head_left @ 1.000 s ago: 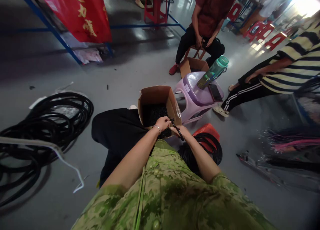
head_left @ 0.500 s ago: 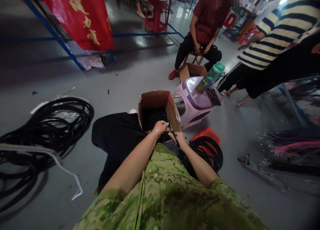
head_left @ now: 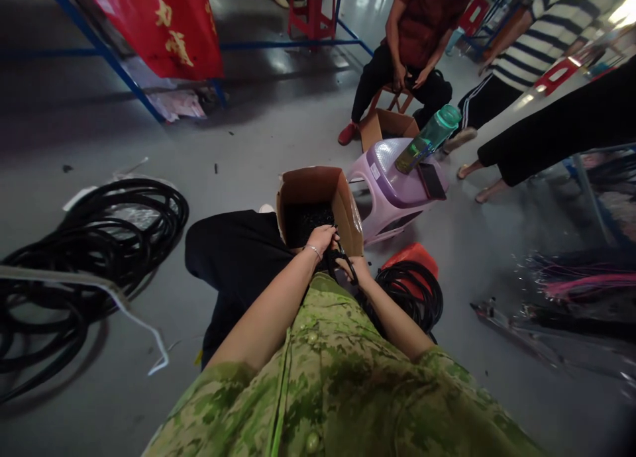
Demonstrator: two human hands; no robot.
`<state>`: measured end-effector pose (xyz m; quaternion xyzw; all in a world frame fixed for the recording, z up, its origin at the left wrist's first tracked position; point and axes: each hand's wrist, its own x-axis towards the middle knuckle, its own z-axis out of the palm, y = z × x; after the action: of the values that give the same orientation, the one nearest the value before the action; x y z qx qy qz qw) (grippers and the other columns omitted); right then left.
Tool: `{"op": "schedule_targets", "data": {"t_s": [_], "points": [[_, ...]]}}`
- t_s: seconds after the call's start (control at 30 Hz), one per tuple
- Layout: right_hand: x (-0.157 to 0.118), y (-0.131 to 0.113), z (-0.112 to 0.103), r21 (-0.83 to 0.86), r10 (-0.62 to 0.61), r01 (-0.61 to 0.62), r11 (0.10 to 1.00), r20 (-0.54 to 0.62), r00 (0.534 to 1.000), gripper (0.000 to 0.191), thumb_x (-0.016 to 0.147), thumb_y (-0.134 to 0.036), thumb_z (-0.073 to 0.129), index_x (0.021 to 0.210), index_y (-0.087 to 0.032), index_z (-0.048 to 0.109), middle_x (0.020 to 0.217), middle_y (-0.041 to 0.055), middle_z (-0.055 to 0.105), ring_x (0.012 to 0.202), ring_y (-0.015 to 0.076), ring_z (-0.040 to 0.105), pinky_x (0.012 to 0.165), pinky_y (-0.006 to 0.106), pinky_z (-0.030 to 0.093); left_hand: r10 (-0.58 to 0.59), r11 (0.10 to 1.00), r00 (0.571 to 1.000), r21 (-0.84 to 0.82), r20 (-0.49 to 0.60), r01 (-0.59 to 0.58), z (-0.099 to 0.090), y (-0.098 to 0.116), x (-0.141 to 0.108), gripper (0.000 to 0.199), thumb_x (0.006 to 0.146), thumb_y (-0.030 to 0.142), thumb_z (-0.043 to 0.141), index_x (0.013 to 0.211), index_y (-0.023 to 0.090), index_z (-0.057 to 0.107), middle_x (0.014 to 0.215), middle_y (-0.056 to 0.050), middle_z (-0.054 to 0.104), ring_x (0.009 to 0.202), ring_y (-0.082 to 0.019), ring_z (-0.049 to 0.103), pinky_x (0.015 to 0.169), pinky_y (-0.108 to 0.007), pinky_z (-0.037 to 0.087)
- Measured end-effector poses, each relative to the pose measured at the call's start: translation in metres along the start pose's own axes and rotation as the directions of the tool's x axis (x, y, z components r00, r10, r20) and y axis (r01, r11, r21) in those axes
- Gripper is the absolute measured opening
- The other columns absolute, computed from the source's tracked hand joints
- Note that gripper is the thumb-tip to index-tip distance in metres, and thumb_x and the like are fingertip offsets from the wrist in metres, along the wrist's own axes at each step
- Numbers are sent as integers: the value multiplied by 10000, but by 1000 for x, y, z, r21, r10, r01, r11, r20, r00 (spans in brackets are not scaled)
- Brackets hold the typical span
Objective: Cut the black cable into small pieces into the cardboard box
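Observation:
My left hand (head_left: 322, 238), with a bracelet at the wrist, is closed in a pinch over the near side of a cardboard box (head_left: 350, 224). It grips a thin length of black tubing, mostly hidden by the fingers. My right hand (head_left: 358, 269) is closed round black-handled scissors (head_left: 350, 266), whose tips point toward the left fingers. Inside the box lies a heap of small black pieces (head_left: 318, 220). Just right of my right forearm, a coil of black tubing (head_left: 412, 291) rests partly on a red plastic bag (head_left: 417, 257).
A pink and purple stool (head_left: 382, 179) beyond the box bears a green bottle (head_left: 427, 139) and a phone (head_left: 431, 181). Large black tubing coils (head_left: 124, 202) lie on the floor at left. A seated person (head_left: 422, 40) works by another box (head_left: 371, 131). Others stand at right.
My view has tilted down slightly. The two hands are still close together over the box, and the scissors have shifted a little. The person in stripes has moved away toward the back right.

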<state>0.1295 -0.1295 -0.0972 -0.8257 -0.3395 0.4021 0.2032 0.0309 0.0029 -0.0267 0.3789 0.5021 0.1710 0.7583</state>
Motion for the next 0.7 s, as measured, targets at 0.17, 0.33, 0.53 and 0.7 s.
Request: {"op": "schedule_targets", "data": {"t_s": [0.17, 0.33, 0.53, 0.7], "points": [[0, -1, 3, 106, 26, -23, 994, -20, 999, 506, 756, -621, 632, 542, -165, 582, 424, -8, 538, 334, 96, 510, 366, 179, 371, 2, 1000, 1000, 27, 25, -3, 4, -5, 4, 134, 807, 89, 557, 682, 136, 550, 580, 4, 584, 428, -54, 477, 438, -159, 401], [-3, 4, 7, 173, 19, -12, 985, -39, 999, 481, 764, -591, 616, 554, -161, 569, 413, -21, 517, 328, 91, 500, 355, 172, 371, -32, 998, 996, -54, 81, 37, 1, -11, 5, 150, 833, 136, 602, 693, 117, 552, 564, 10, 540, 482, -64, 528, 533, -193, 477], [-7, 2, 7, 213, -2, 10, 977, -41, 999, 468, 768, -574, 601, 545, -166, 549, 418, -22, 512, 334, 94, 498, 361, 178, 377, -133, 991, 967, 18, 219, 133, -4, -3, -7, 178, 858, 315, 632, 924, 161, 573, 698, -10, 631, 587, -97, 603, 583, -224, 489], [-7, 0, 6, 225, 25, -16, 974, -37, 999, 459, 763, -568, 618, 555, -164, 555, 417, -26, 502, 331, 89, 482, 353, 178, 362, -64, 996, 960, -38, 271, 77, -2, -1, -11, 195, 878, 369, 589, 933, 187, 545, 564, 59, 494, 461, -68, 481, 514, -199, 439]]}}
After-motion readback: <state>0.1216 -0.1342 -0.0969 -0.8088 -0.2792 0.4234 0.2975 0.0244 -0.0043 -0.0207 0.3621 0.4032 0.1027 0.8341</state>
